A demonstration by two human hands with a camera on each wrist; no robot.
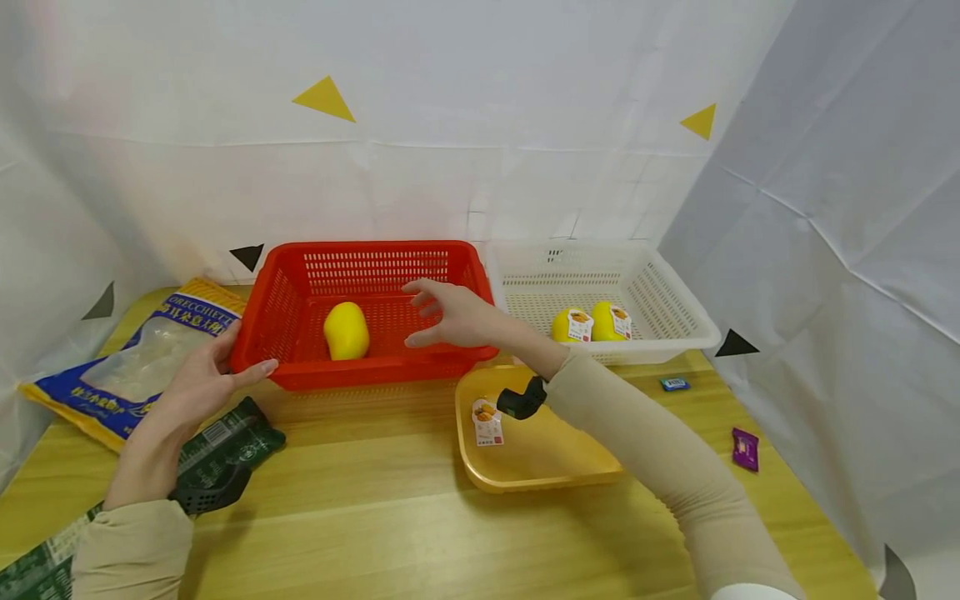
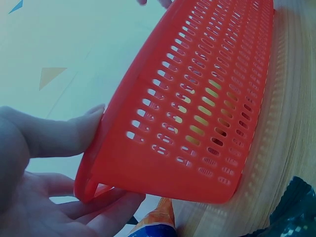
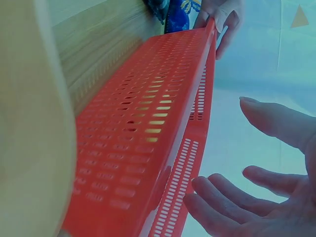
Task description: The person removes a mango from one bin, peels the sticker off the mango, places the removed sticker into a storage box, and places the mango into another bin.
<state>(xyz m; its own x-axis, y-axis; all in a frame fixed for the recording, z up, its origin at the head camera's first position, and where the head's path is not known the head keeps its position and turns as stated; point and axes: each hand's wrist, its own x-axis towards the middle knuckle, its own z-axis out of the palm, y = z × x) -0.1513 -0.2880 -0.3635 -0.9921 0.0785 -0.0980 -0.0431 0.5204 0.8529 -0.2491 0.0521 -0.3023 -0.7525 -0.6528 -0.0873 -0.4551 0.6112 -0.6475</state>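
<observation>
- A person's left hand (image 1: 197, 385) grips the near left corner of a red basket (image 1: 300, 371), thumb on the outer wall and fingers curled under the rim.
- The right hand (image 1: 453, 315) hovers over the basket's right side, fingers spread and relaxed, holding nothing.
- A yellow fruit (image 1: 346, 330) lies inside the red basket, left of centre.
- It looks as if the fruit has been placed and the right hand is free above it; a next reach would probably call for clearing the basket's rim.
- A white basket (image 1: 678, 321) stands just beside the red one, holding two labelled yellow fruits (image 1: 591, 323).
- A yellow tray (image 1: 540, 467) sits in front, with a small labelled packet (image 1: 487, 422) on it.
- The wooden table (image 1: 375, 517) also bears a blue pasta bag (image 1: 135, 358), a dark green packet (image 1: 232, 437) and two small sweets (image 1: 745, 448) at the right.
- White sheets with yellow and black triangles hang all round.
</observation>
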